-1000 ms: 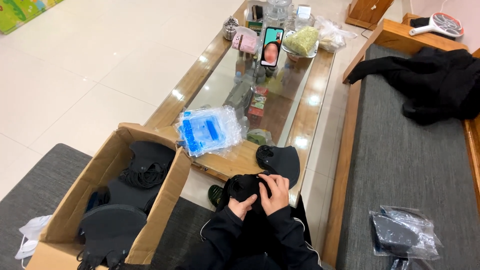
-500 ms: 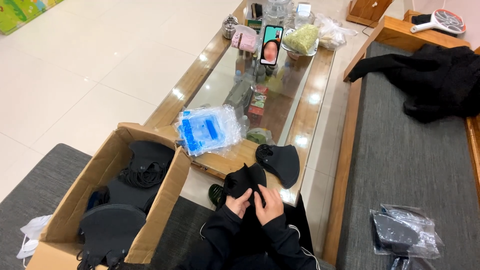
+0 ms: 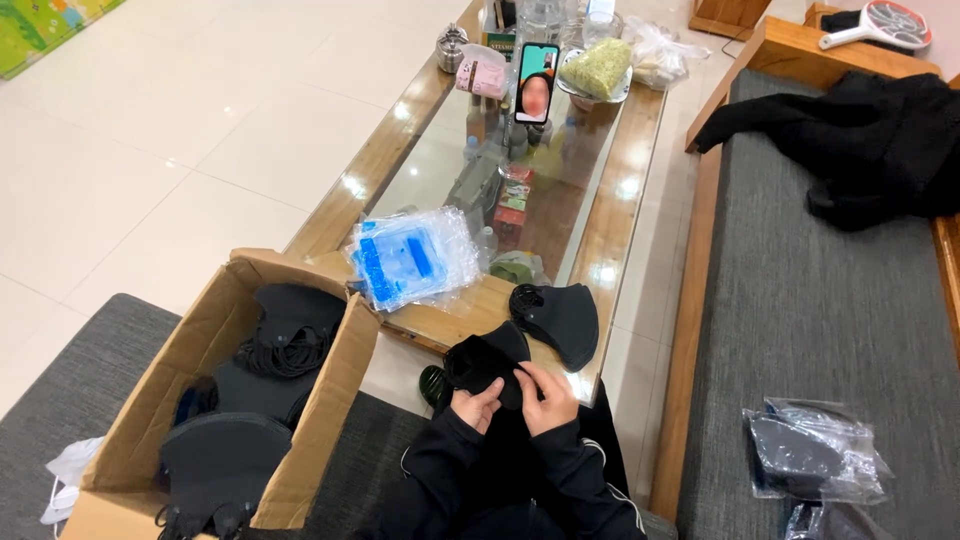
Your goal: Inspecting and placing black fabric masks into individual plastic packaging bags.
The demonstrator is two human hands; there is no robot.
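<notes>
The fingers of both hands were closed on a black mask (image 3: 488,362), held over the near edge of the table (image 3: 610,235): the left hand (image 3: 476,406) pinched its lower left part, the right hand (image 3: 546,398) gripped its lower right, thumb on top. Both sleeves were black.

Just beyond, a second black mask (image 3: 560,318) lay flat on the table's wooden end, apart from the held one. To its left sat a stack of clear bags with blue print (image 3: 412,258), at the table's corner.

Left of the hands stood an open cardboard box (image 3: 330,400), touching the table. It held more black masks with looped ear cords, piled in several heaps.

Farther up the glass top stood a phone (image 3: 536,83) upright, a bowl of pale green stuff (image 3: 598,68) beside it, and small jars.

On the grey bench to the right lay a clear bag with dark masks inside (image 3: 812,455), and a black coat (image 3: 870,140) farther off.
</notes>
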